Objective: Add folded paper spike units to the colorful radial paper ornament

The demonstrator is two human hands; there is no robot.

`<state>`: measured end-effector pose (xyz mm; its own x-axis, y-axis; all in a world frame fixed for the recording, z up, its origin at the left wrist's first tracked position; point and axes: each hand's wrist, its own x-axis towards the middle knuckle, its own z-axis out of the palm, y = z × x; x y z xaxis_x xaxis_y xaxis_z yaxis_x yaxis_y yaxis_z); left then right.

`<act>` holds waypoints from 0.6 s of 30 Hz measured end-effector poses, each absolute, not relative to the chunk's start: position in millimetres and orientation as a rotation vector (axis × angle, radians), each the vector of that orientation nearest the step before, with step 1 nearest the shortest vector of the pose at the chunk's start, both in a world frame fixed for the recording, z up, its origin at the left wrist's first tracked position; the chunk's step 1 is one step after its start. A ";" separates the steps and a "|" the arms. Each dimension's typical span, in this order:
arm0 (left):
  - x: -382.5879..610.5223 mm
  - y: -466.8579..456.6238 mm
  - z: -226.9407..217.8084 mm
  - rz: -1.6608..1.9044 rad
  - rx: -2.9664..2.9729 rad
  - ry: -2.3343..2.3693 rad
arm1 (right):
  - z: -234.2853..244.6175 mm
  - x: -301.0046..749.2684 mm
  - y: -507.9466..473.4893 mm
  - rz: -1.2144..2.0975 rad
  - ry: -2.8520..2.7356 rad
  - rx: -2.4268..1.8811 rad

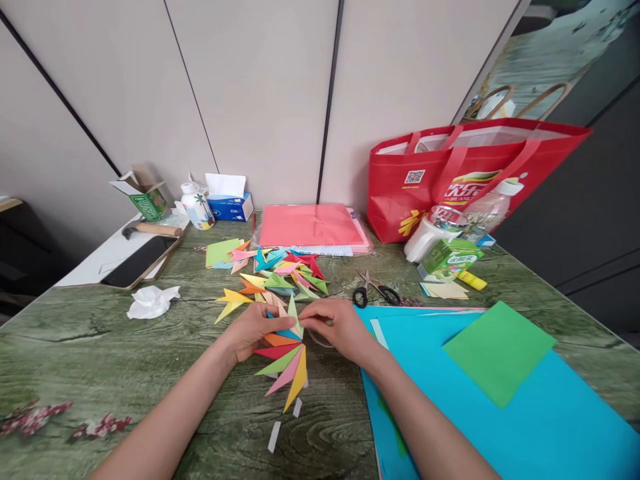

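Note:
A fan of folded paper pieces point(289, 363), in yellow, pink, green, red, orange and blue, spreads out over the table. My left hand point(250, 330) grips its upper left part, thumb on top near a pale green piece point(294, 317). Beside that piece my right hand point(335, 327) is closed in a pinch at the fan's inner edge; what its fingertips hold is too small to make out. A thin pale loop point(319, 341), perhaps string, shows below the right fingers. More folded paper pieces point(285, 272) lie in a loose pile behind my hands.
Black-handled scissors point(367, 287) lie behind my right hand. Blue paper point(450, 380) bears a green square point(500, 353). A red bag point(400, 193), a glue stick point(471, 280), a hammer point(155, 229), a phone point(140, 261), a crumpled tissue point(151, 302) and paper strips point(274, 437) surround the work.

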<state>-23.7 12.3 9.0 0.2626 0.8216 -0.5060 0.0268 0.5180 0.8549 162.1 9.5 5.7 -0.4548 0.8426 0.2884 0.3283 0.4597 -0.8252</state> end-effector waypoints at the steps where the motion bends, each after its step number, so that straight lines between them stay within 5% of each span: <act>1: -23.6 12.3 8.7 0.643 0.889 1.186 | 5.3 162.2 9.3 0.915 -2.013 -0.983; 18: -24.2 14.1 11.5 0.599 0.849 1.225 | 0.8 160.5 6.6 0.700 -2.173 -0.933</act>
<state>-24.2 14.1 11.5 0.2539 0.7901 -0.5580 0.0449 0.5666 0.8228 160.5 6.6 0.8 -0.5259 0.7708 0.3595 0.4162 0.6018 -0.6816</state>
